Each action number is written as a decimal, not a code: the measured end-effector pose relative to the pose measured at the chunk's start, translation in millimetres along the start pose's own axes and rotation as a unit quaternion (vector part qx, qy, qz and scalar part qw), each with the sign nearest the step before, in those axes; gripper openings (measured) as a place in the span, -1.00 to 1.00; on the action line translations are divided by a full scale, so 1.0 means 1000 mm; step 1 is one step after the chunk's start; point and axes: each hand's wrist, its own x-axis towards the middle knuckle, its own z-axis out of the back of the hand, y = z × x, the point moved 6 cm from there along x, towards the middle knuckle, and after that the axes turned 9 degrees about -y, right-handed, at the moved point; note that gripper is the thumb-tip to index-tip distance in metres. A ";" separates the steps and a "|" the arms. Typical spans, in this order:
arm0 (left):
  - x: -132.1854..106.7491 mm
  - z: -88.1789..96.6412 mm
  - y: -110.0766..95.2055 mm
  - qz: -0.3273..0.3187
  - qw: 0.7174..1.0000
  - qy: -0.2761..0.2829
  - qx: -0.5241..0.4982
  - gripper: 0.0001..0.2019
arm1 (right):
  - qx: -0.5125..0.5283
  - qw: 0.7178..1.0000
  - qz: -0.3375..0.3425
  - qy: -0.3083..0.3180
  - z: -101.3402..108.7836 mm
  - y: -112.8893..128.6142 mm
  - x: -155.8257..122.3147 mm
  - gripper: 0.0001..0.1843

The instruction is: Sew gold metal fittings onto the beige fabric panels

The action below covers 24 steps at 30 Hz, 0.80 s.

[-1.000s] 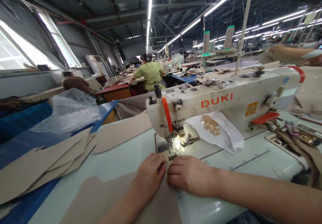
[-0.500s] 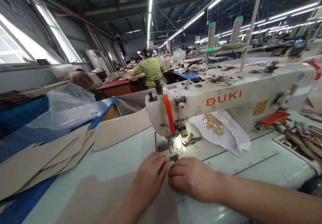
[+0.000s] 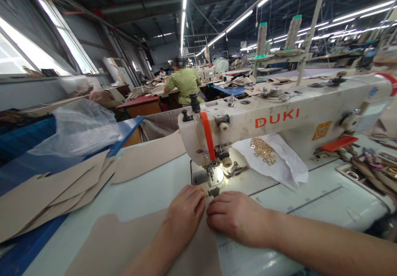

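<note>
1. head view, lower centre: the beige piece (image 3: 124, 234) lay on the table (image 3: 136, 193), its far end near the sewing machine (image 3: 276, 116).
2. lower centre: the left hand (image 3: 186, 210) rested on that piece, fingers curled; i could not tell whether they pinched it.
3. just right of it: the right hand (image 3: 237, 216) curled beside the piece's right edge; its grip, too, i could not tell.

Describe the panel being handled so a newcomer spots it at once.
Find the sewing machine. In front of it, on the table, lies a beige panel. Unlike the stack and the far panel, it has the left hand on it and the right hand at its edge.
</note>
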 end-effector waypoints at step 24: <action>-0.004 0.000 0.003 0.016 1.000 0.012 -0.017 -0.82 | -0.016 0.997 -0.071 -0.008 0.007 -0.006 0.004 -0.83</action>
